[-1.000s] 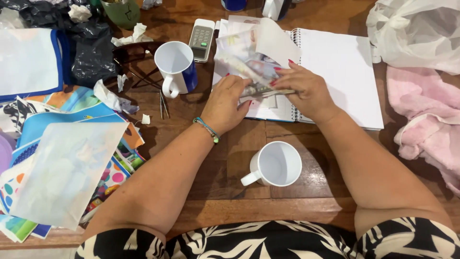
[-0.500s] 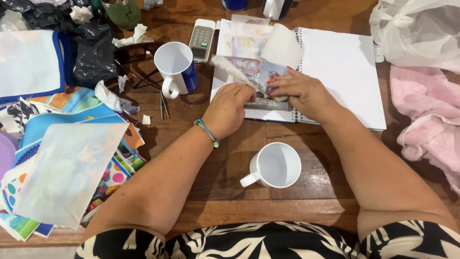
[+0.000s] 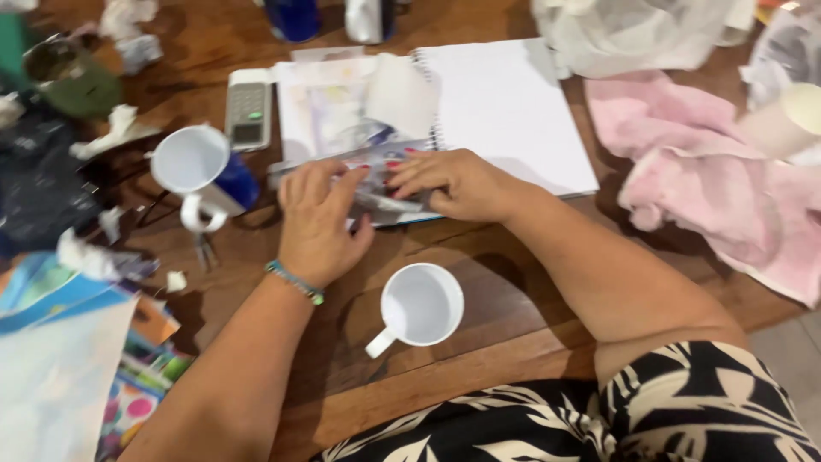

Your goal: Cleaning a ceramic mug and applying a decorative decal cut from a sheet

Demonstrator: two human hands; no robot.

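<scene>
Wooden tabletop (image 3: 505,282) is seen cluttered around an open spiral notebook (image 3: 505,111). At the notebook's near-left corner a crumpled printed paper scrap (image 3: 376,171) is pressed flat under both hands: the left hand (image 3: 318,221) and right hand (image 3: 453,182) are laid on it with fingers spread (nothing clenched). A white mug (image 3: 419,306) stands nearer than the notebook; pink cloth (image 3: 684,162) lies to its right.

brown wooden counter (image 3: 513,282); white mug (image 3: 419,306); blue-sided mug (image 3: 205,171) with white inside; white spiral notebook (image 3: 505,103); pale pink cloth (image 3: 701,171); black-and-cream leaf-print garment (image 3: 599,411); green-blue beaded bracelet (image 3: 295,281).
</scene>
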